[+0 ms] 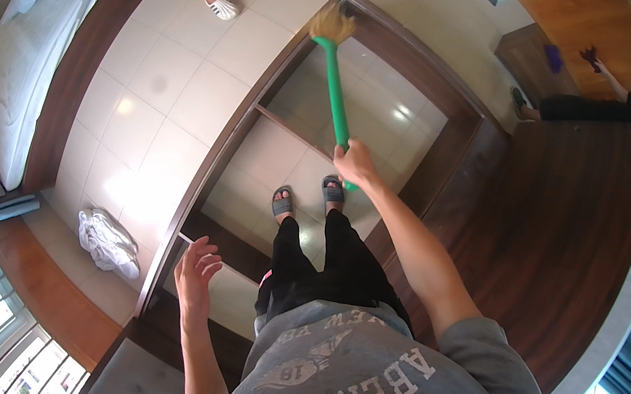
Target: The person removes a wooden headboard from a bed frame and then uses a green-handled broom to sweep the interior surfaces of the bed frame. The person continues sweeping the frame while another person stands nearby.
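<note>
My right hand (pixel 353 163) is wrapped round the lower end of the green handle of a broom (pixel 336 99). The handle reaches away from me, and its straw bristles (pixel 332 24) touch or hover just over the far corner of a dark wooden bed frame (pixel 264 97); which of the two I cannot tell. My left hand (pixel 198 273) holds nothing. Its fingers are loosely bent and apart, beside the frame's left rail. I stand inside the frame in grey slides (pixel 283 205), with floor tiles showing between its slats.
Left stands a bed with a white mattress (pixel 20 77). White bundled cloth (pixel 109 242) lies on the floor. A person in dark trousers and white shoes (pixel 223 8) is at the far left. Another person (pixel 592 111) with a dark red cloth is beside the wooden panel (pixel 561 240) at right.
</note>
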`<state>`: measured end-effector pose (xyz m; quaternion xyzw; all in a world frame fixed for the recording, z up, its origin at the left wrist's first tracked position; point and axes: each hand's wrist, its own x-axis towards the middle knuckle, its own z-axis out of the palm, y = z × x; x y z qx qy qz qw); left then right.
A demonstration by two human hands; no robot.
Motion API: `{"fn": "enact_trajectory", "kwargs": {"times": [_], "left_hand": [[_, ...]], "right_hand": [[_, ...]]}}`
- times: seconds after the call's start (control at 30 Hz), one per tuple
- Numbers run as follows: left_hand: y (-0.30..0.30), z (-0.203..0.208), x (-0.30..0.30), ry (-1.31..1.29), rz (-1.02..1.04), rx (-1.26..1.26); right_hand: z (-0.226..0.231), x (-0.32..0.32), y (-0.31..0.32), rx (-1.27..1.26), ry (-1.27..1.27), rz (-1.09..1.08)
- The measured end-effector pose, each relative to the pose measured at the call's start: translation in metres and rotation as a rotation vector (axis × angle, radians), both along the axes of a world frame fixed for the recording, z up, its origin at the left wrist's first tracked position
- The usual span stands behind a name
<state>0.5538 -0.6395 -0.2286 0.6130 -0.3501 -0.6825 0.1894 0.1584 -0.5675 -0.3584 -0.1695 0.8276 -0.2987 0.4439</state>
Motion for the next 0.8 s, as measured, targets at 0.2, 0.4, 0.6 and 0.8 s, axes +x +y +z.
{"fn": "enact_trajectory", "kwargs": {"times": [0.2,0.4,0.6,0.8], "left_hand": [[-0.02,0.008,-0.028,0.05,-0.094,-0.053],[-0.035,0.007,-0.033,0.058,-0.135,-0.064],[-0.037,0.011,-0.011,0.011,-0.094,-0.045],[-0.024,0.01,0.017,-0.036,-0.01,-0.017]], "right_hand": [[0.022,0.038,0.051,-0.005,-0.08,0.086],[0.017,0.024,0.043,-0.082,-0.144,-0.095],[-0.007,-0.014,-0.022,-0.127,-0.033,-0.213],[0.004,-0.07,-0.081,-0.085,0.055,-0.14]]}}
